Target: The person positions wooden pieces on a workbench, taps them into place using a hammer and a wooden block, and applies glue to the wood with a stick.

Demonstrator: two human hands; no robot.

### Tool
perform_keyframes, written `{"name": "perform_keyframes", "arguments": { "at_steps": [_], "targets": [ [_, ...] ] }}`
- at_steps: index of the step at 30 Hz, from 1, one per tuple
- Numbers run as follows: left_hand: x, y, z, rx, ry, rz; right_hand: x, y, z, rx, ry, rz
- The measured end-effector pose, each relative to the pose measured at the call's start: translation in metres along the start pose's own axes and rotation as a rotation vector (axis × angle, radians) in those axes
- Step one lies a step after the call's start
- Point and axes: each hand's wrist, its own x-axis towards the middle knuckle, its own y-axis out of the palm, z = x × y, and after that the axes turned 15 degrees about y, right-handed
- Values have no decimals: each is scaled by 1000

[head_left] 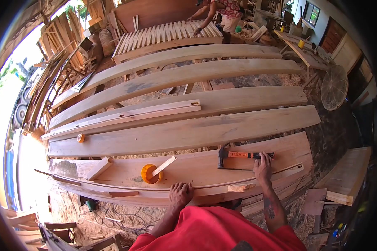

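Observation:
My left hand (181, 194) lies with its fingers curled over a long narrow wooden rail (213, 190) at the near edge of the closest plank. The rail has a slot at its right end. My right hand (262, 170) reaches over that plank, its fingers at the handle end of a claw hammer (244, 154) with an orange and black grip. A thin dark line runs from the hammer's claw toward this hand; I cannot tell what it is. Left of the hammer stands a yellow cup (151, 173) with a flat wood stick (164, 166) in it.
Wood offcuts (99, 168) and a chisel-like tool (58, 177) lie on the near plank. Beyond are several wide planks (184, 129), a slotted rail (155, 111) and an orange tape measure (81, 137). A person (224, 14) bends over a slatted frame (167, 35). A fan (334, 87) stands right.

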Motion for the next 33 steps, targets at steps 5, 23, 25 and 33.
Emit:
{"name": "perform_keyframes", "arguments": {
  "at_steps": [5, 23, 25, 33],
  "targets": [
    [0, 1, 0, 0, 2, -10, 0, -2, 3, 1, 5, 4],
    [0, 1, 0, -3, -4, -13, 0, -4, 4, 12, 31, 34],
    [1, 0, 0, 0, 0, -15, 0, -4, 4, 8, 25, 30],
    [1, 0, -1, -6, -4, -27, 0, -5, 4, -21, 15, 11]
  ]
}}
